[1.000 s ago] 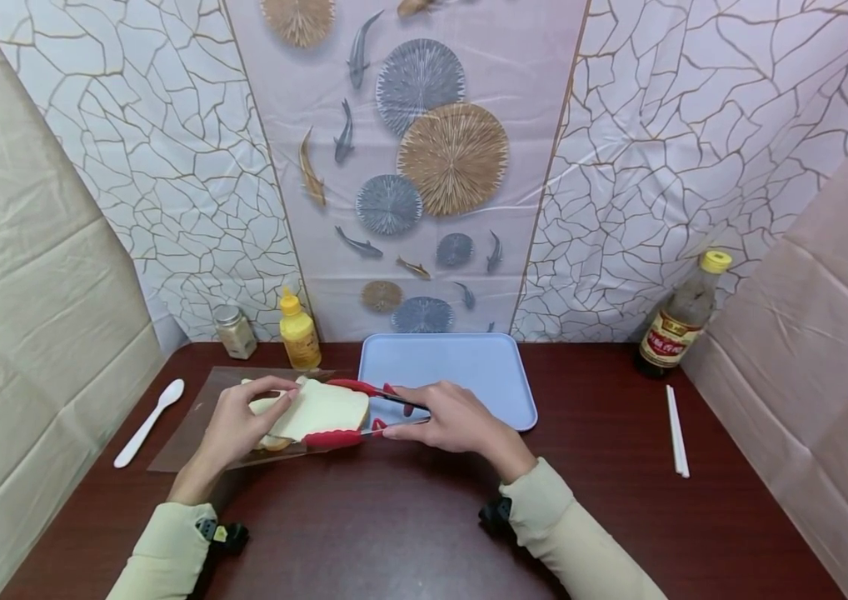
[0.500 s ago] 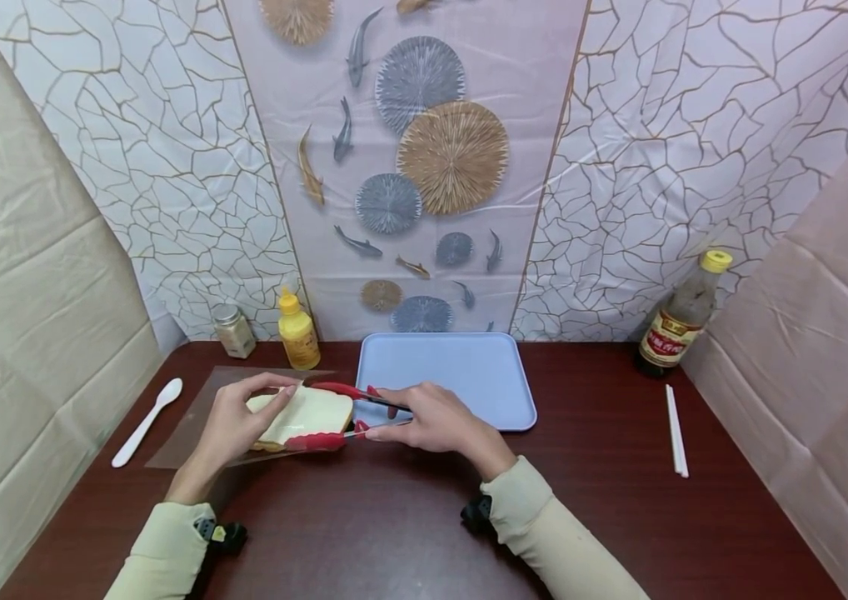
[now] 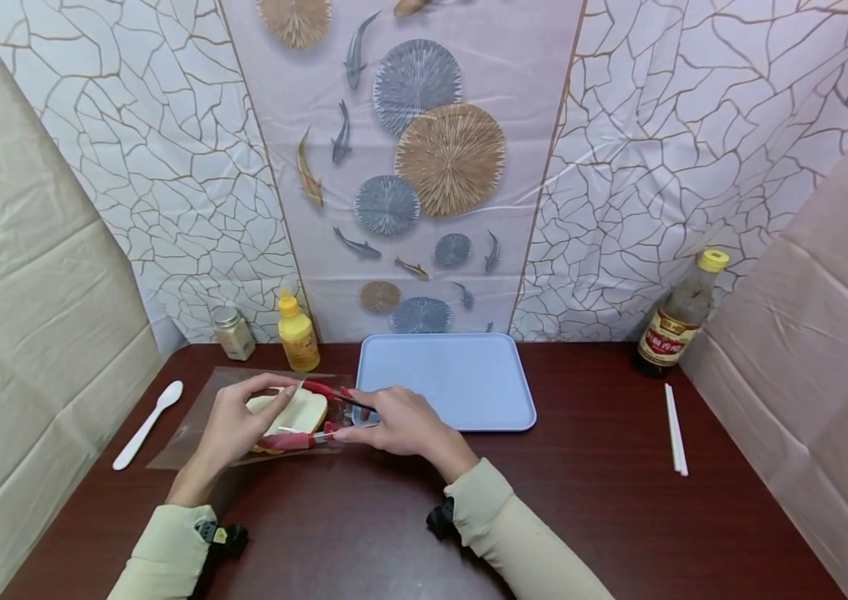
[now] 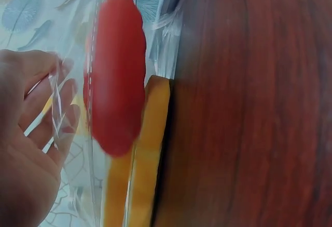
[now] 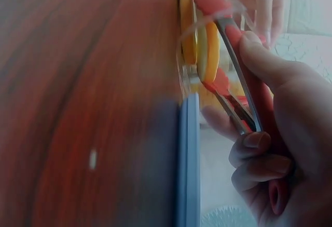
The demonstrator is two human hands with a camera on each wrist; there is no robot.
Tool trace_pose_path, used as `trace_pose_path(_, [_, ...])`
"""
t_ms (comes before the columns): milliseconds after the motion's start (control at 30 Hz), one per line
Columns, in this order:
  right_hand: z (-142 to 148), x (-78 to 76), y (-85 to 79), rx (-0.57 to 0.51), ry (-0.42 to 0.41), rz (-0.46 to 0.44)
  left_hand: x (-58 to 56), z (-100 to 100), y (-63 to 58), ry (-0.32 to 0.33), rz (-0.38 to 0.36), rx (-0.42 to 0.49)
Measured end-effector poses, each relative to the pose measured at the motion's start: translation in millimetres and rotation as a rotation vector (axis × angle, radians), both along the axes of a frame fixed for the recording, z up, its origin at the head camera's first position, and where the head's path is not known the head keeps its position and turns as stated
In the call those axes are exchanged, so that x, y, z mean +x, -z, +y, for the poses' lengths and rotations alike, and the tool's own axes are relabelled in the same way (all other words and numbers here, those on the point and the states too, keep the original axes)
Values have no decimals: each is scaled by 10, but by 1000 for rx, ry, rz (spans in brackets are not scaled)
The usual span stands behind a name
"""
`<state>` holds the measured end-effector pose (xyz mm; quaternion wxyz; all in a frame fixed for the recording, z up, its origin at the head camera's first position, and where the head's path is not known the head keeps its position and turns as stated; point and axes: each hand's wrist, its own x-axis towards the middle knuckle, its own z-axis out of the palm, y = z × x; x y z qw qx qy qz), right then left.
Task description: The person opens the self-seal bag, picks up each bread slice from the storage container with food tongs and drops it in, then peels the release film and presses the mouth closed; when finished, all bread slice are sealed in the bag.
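My left hand (image 3: pixel 235 421) pinches the mouth of a clear plastic bag (image 3: pixel 195 435) lying on the table, its film raised between thumb and fingers. My right hand (image 3: pixel 403 423) grips red-tipped tongs (image 4: pixel 120 76) around their handles. Between the tong tips sits a slice of white bread (image 3: pixel 306 414), seen edge-on with a browned crust in the right wrist view. Beneath it, another bread slice (image 5: pixel 187 27) lies flat against the table inside the bag. The tong tips reach in under the bag's film, and my left fingers partly cover the bread's far end.
A blue tray (image 3: pixel 446 379) lies just right of the bag. Behind the bag stand a yellow squeeze bottle (image 3: pixel 298 337) and a shaker jar (image 3: pixel 232 335). To the left is a white spoon (image 3: pixel 148 425). White chopsticks (image 3: pixel 675 429) and a dark sauce bottle (image 3: pixel 670 329) are at the right.
My right hand has moved left with the tongs, sliding the bread slice deeper into the bag. My left hand has stayed in place, holding the bag.
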<state>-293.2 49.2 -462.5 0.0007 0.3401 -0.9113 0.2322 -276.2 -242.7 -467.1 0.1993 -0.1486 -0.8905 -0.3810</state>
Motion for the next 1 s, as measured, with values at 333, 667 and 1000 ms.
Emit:
trace_pose_path(333, [-247, 19, 2, -8, -9, -3, -2, -9, 23, -3, 20, 11])
trace_pose_path(667, [-286, 14, 20, 8, 4, 2, -23, -16, 13, 58, 36, 1])
trace_pose_path(1000, [-269, 16, 33, 5, 23, -39, -16, -16, 19, 47, 27, -11])
